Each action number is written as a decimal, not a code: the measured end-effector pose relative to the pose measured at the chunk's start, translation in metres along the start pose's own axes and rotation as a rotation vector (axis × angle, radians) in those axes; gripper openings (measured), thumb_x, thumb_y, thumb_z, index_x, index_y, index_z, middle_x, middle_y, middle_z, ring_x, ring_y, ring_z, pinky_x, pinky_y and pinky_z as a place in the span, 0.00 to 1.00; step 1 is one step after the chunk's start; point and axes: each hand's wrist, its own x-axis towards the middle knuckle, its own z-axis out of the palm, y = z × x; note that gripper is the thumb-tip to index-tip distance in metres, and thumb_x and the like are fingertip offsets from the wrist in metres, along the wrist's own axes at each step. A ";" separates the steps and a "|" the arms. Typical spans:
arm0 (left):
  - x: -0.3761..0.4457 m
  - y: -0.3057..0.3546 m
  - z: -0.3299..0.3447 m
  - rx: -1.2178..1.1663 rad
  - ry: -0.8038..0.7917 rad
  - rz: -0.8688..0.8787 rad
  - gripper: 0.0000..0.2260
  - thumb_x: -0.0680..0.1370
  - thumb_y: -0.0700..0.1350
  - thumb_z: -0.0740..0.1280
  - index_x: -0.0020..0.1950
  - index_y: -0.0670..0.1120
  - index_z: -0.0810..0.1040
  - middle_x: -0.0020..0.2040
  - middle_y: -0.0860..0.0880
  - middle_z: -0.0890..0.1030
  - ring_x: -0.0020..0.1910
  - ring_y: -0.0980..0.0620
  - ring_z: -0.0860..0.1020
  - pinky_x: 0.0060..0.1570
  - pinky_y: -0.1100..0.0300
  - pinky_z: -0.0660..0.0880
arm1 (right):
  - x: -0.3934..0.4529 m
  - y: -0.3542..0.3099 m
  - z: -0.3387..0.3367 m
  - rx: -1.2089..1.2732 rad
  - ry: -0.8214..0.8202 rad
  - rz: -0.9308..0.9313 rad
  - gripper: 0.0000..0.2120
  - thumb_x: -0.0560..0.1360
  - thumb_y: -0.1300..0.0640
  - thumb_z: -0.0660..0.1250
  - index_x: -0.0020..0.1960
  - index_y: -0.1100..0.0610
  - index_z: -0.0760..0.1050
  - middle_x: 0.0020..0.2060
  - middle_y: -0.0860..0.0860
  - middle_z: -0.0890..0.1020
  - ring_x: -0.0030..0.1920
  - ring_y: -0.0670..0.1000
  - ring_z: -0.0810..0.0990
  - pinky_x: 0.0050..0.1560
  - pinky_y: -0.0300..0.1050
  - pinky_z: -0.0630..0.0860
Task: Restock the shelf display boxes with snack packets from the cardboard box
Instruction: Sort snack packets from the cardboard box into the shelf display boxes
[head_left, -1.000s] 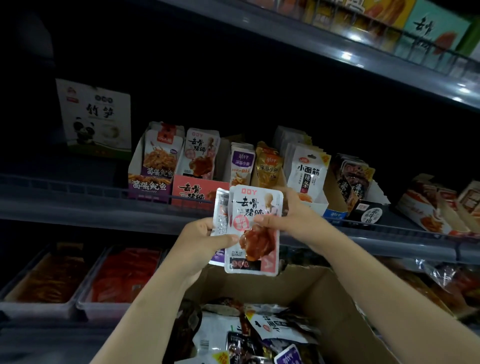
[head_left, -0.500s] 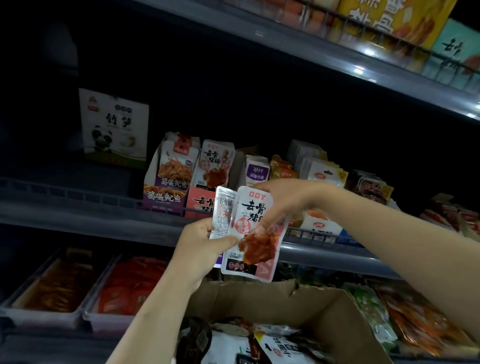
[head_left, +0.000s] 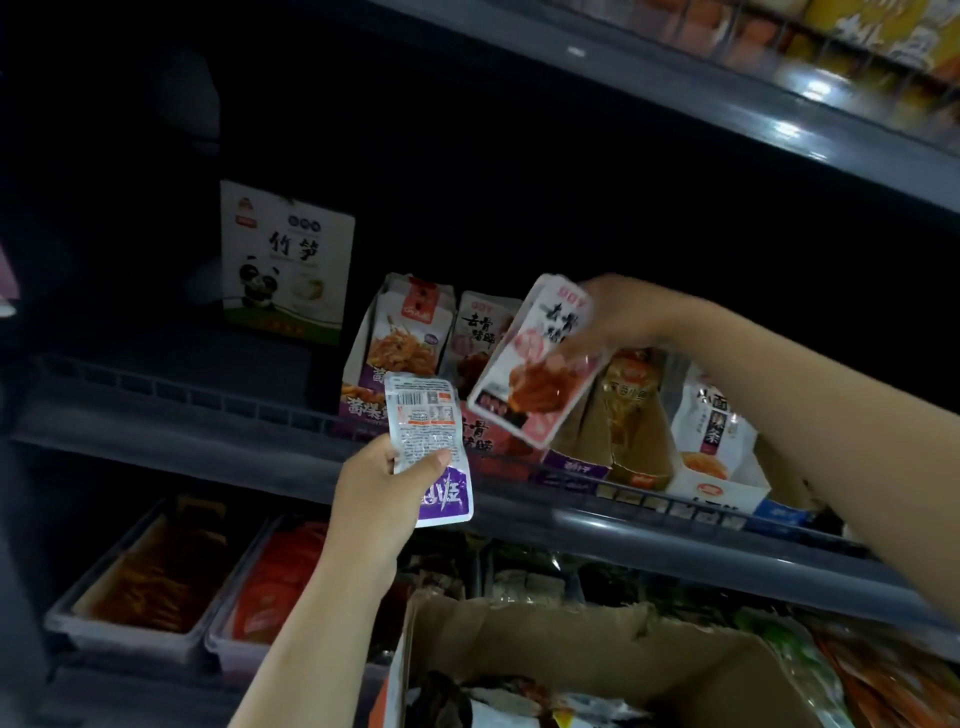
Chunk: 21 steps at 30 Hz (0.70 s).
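The right hand (head_left: 618, 317) pinches a pink packet (head_left: 537, 364), tilted, just over the display boxes (head_left: 576, 462) at the shelf (head_left: 260, 447) front edge. The left hand (head_left: 379, 483) grips a purple packet (head_left: 431, 447) below it, above the cardboard box (head_left: 597, 654).

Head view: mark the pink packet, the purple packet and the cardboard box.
pink packet (head_left: 524, 379), head view, on its printed front below the right hand's fingers.
purple packet (head_left: 447, 496), head view, on its purple lower end.
cardboard box (head_left: 597, 649), head view, on its bare inner back wall.
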 end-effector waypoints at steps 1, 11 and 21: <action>0.003 0.000 -0.001 -0.002 0.011 0.002 0.06 0.76 0.43 0.71 0.48 0.54 0.80 0.44 0.54 0.85 0.43 0.55 0.84 0.41 0.61 0.76 | 0.010 0.002 -0.002 0.007 0.077 0.015 0.37 0.70 0.54 0.75 0.74 0.56 0.62 0.71 0.54 0.69 0.67 0.54 0.71 0.60 0.42 0.69; 0.017 -0.002 -0.005 -0.021 0.002 -0.024 0.06 0.76 0.43 0.71 0.47 0.54 0.80 0.39 0.56 0.85 0.37 0.59 0.83 0.36 0.65 0.76 | 0.087 -0.002 0.030 -0.005 0.010 0.114 0.39 0.66 0.52 0.78 0.71 0.60 0.65 0.66 0.55 0.73 0.64 0.55 0.74 0.54 0.44 0.73; 0.021 -0.005 -0.009 -0.086 0.001 -0.060 0.06 0.75 0.42 0.72 0.48 0.54 0.81 0.42 0.55 0.86 0.39 0.56 0.84 0.39 0.63 0.77 | 0.114 -0.010 0.080 -0.019 -0.016 0.016 0.29 0.67 0.53 0.77 0.64 0.58 0.70 0.59 0.54 0.78 0.57 0.54 0.77 0.53 0.46 0.76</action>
